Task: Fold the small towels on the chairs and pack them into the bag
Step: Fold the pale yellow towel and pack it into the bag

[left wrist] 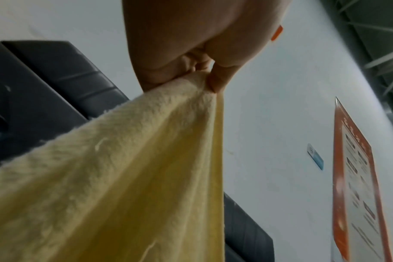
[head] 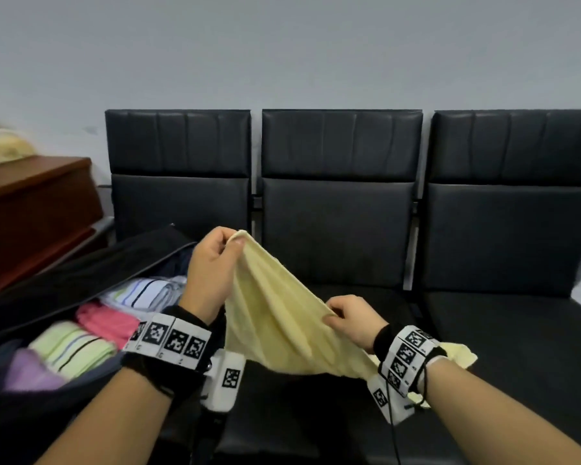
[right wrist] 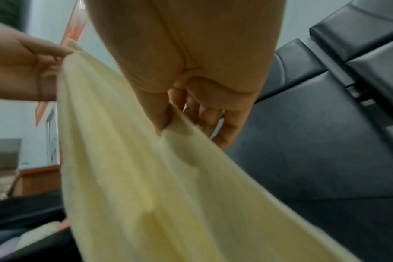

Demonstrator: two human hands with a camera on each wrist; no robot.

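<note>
Big stuff first: grey wall [head: 282, 55] across the back, three black chairs [head: 339, 203] in a row against it. I'm standing over the middle seat. A brown wooden cabinet [head: 37, 209] sits far left with some pale yellow cloth [head: 4, 147] on top, blurred, can't tell what exactly.

An open black bag [head: 81, 263] lies on the left chair. Inside I see folded towels packed side by side: a white striped one [head: 145, 293] at the back, a pink one [head: 108, 322] next, a light green striped one [head: 74, 347] nearer me, a purple one [head: 34, 370] at the near end.

The yellow towel [head: 275, 317] is up in the air over the middle seat, stretched between my hands, just right of the bag. It hangs slack in folds; the far end trails past my right wrist to a bit of cloth lying on the seat.

My left hand [head: 212, 263] is the higher one, pinching a corner of the towel between thumb and fingers; the left wrist view shows the thumb [left wrist: 220, 79] and curled fingers clamped on the edge. My right hand [head: 353, 318] is lower and closer to me, also gripping: the right wrist view shows the thumb [right wrist: 159, 115] pressing cloth against the index finger, other fingers loosely bent behind.

An orange poster [left wrist: 357, 177] shows on the wall in the left wrist view. Marker bands [head: 168, 340] wrap both wrists.
</note>
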